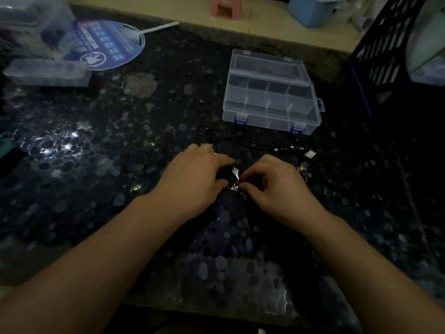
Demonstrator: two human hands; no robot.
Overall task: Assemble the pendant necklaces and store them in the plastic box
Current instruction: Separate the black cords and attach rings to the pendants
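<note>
- Frame centre: left hand (197, 174) curled beside silver pendant (235, 173), grip unclear; right hand (274, 186) pinches small fitting.
- Black cord (252, 143) just above hands.
- Plastic box (271, 97) open, upper right.
- Steady pendant on surface (96, 165); thread slowly.

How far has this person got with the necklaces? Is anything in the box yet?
Early, it seems. The clear plastic box stands open and its compartments look empty. Both hands, left hand and right hand, work silver pendants between the fingertips. A black cord and a gold chain lie loose on the table, not yet stored.
</note>
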